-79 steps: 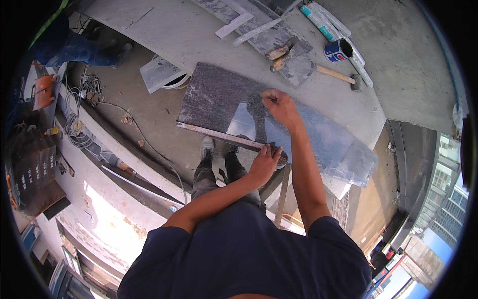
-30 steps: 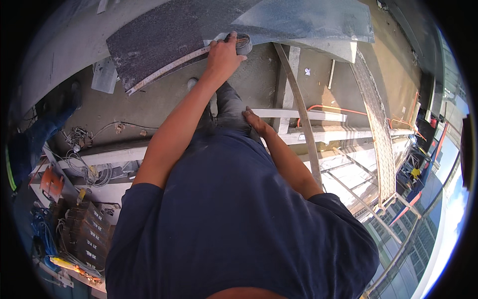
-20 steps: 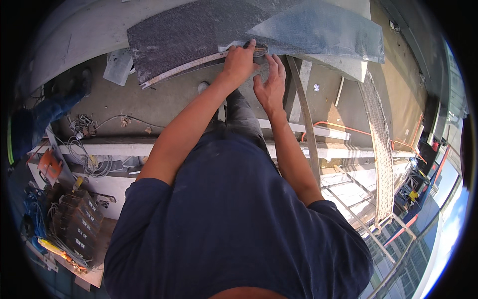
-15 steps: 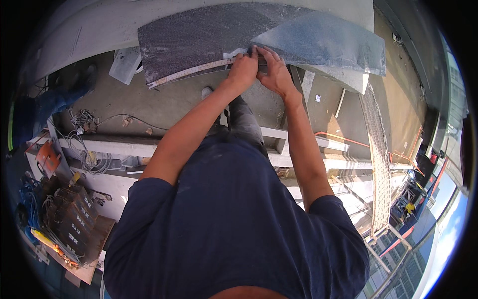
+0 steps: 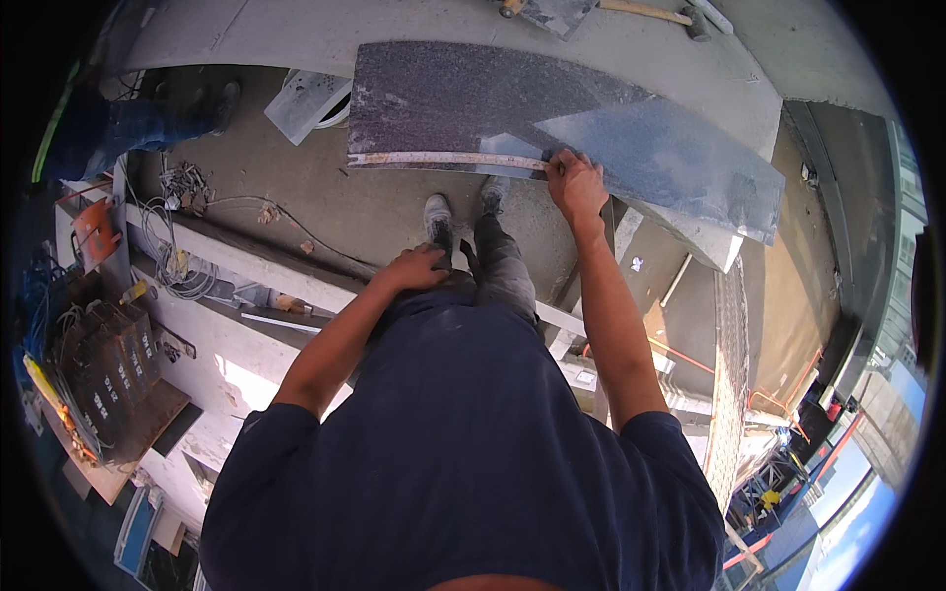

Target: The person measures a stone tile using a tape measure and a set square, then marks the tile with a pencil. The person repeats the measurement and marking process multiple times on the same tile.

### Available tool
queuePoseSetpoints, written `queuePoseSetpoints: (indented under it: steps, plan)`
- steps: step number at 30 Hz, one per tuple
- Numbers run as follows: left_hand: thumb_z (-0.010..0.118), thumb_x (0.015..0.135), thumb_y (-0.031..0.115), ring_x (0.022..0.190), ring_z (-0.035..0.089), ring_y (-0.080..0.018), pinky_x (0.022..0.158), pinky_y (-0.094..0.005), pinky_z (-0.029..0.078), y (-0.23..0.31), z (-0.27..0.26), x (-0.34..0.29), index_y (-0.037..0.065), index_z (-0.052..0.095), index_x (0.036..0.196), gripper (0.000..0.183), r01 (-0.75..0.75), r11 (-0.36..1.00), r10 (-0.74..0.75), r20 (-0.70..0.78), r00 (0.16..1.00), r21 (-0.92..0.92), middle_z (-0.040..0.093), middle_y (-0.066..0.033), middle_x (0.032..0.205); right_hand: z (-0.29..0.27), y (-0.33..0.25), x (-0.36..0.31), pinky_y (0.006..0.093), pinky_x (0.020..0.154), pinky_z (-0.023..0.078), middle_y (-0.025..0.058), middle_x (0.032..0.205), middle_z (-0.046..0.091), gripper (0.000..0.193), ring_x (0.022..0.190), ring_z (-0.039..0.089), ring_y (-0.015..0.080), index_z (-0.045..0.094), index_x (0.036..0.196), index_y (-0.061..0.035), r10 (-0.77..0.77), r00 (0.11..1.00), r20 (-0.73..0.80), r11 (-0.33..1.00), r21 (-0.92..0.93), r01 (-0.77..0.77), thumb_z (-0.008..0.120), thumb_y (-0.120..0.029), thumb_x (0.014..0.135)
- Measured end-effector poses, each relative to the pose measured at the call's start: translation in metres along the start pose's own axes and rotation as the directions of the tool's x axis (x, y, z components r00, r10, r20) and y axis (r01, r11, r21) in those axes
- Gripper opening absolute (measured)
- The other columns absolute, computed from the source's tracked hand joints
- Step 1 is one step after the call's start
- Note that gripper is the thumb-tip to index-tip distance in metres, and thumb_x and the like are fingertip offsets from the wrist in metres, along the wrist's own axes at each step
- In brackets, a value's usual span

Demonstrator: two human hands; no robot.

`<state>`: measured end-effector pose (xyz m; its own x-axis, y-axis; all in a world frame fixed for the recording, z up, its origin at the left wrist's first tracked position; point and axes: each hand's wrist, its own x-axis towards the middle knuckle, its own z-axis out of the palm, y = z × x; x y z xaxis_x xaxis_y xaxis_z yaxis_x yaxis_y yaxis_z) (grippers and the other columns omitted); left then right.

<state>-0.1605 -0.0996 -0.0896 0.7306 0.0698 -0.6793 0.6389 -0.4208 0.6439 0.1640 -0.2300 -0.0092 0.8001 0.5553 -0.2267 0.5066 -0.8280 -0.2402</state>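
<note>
Right hand [image 5: 576,184]: fingers gripping stained whitish metal measuring tape [image 5: 443,160]
Dark-grey speckled stone slab [image 5: 463,98]: tape along near edge
Left hand [image 5: 414,268]: at dusty grey trousers [image 5: 505,268]; cannot tell finger closure

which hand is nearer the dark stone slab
Right. The right hand is at the near edge of the slab, on the tape measure; the left hand is apart from it, down by the trousers.

glossy, dusty stone slab [image 5: 453,103]
</note>
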Motion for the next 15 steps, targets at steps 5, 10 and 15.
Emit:
queuePoseSetpoints:
  steps: [5,10,15]
  plan:
    - [0.056,0.105,0.042,0.152,0.045,-0.0416,0.127,-0.0486,0.036,-0.053,0.024,-0.013,0.007,0.048,0.162,0.067,0.042,0.971,0.034,0.304,0.952,-0.237,0.045,-0.0233,0.167,0.011,0.015,0.015,0.052,0.093,0.058,0.012,0.115,0.075,0.023,0.11,0.07,0.0421,0.08,0.111,-0.0227,-0.062,0.996,0.06,0.998,0.033,0.06,0.077,-0.037,0.093]
    - [0.058,0.105,0.05,0.148,0.052,-0.0428,0.125,-0.0459,0.04,-0.031,0.016,-0.024,0.006,0.045,0.164,0.074,0.112,0.992,-0.09,0.289,0.953,-0.063,0.057,-0.0241,0.158,0.008,0.01,0.021,0.0503,0.093,0.059,0.0143,0.111,0.078,0.02,0.108,0.073,0.0417,0.082,0.106,-0.0233,0.041,0.987,0.157,0.994,0.09,-0.055,0.081,-0.037,0.091]
    - [0.067,0.091,0.069,0.149,0.052,-0.0425,0.124,-0.0454,0.04,0.007,0.007,-0.052,-0.001,0.044,0.161,0.101,0.396,0.913,-0.375,0.188,0.908,-0.094,0.055,-0.0304,0.157,0.017,0.024,0.023,0.0504,0.091,0.059,0.0147,0.107,0.079,0.025,0.105,0.076,0.0398,0.083,0.109,-0.0227,-0.02,0.996,0.093,0.998,0.056,0.014,0.079,-0.04,0.091]
